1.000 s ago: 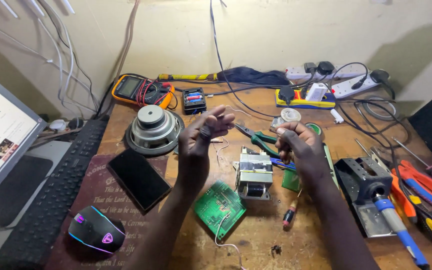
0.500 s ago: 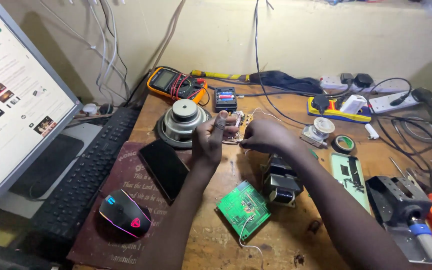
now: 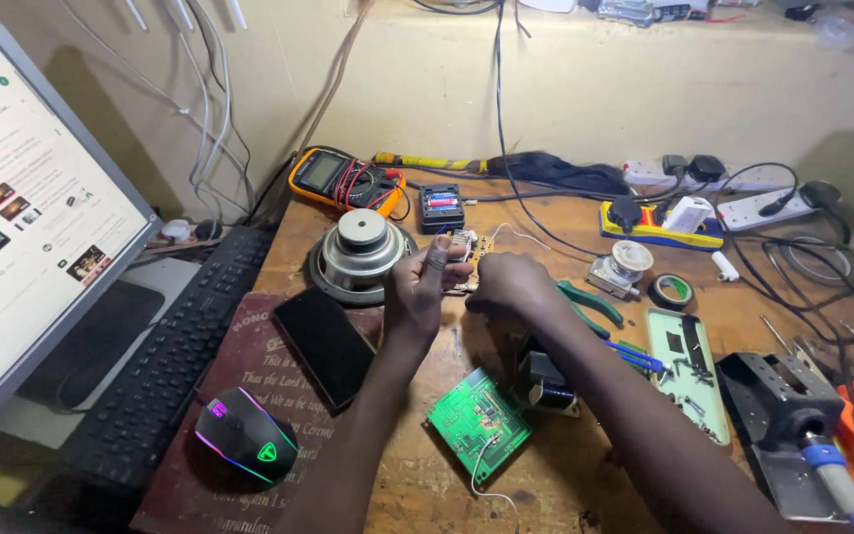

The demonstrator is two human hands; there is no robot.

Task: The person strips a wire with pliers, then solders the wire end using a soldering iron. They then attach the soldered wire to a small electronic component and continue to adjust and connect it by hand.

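Head view shows, past the round grey metal loudspeaker (image 3: pixel 360 254), the left hand (image 3: pixel 419 292) and right hand (image 3: pixel 508 284) both pinching a small tan circuit board (image 3: pixel 467 259) held just above the brown wooden workbench (image 3: pixel 565 465), with green-handled pliers (image 3: pixel 590 304) beside.

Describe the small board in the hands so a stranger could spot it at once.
Start at the round grey speaker driver at the wooden desk's back. Just right of it, the left hand and right hand pinch a small tan circuit board, unlike the larger green circuit board lying flat nearer.
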